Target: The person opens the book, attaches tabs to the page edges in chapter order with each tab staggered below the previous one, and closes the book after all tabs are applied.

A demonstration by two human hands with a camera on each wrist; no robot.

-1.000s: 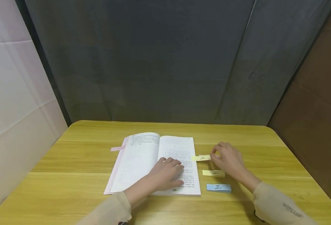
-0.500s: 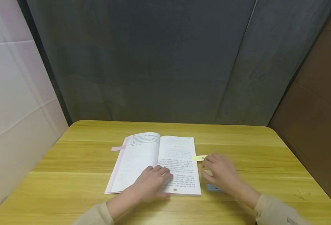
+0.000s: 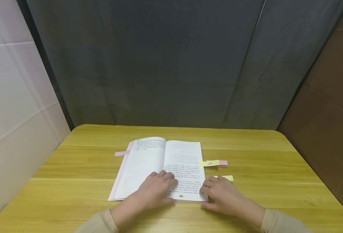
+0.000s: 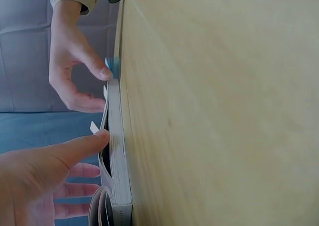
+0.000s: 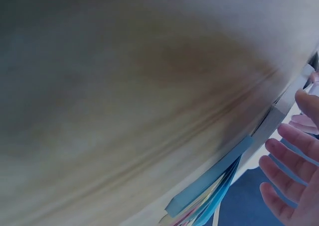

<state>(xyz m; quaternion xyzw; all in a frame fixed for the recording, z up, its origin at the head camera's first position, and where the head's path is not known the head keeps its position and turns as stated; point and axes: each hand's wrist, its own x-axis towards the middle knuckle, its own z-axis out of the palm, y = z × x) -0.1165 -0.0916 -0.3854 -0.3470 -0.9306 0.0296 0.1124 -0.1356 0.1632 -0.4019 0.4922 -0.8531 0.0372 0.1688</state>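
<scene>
An open book [image 3: 143, 176] lies on the wooden table. My left hand [image 3: 158, 191] rests on the lower part of its right page, close to the spine; in the left wrist view its thumb touches the near edge and its fingers are spread. My right hand [image 3: 222, 195] is at the book's lower right corner, its fingers loosely bent and apart in the right wrist view, holding nothing. A yellow sticky tab [image 3: 208, 163] marked with two strokes sticks out from the right page's edge. The blue sticky-note pad [image 5: 212, 173] is hidden behind my right hand in the head view.
A pink sticky-note pad [image 3: 223, 163] lies beside the yellow tab, partly under it. Below it, a yellow sticky-note pad [image 3: 228, 178] is partly covered by my right hand. A pink tab [image 3: 122, 153] juts from the book's left side. The table's far edge [image 3: 171, 127] meets a dark curtain.
My right hand has let go of the yellow tab and moved down and left to the book's lower corner. My left hand has slid left and toward the near edge.
</scene>
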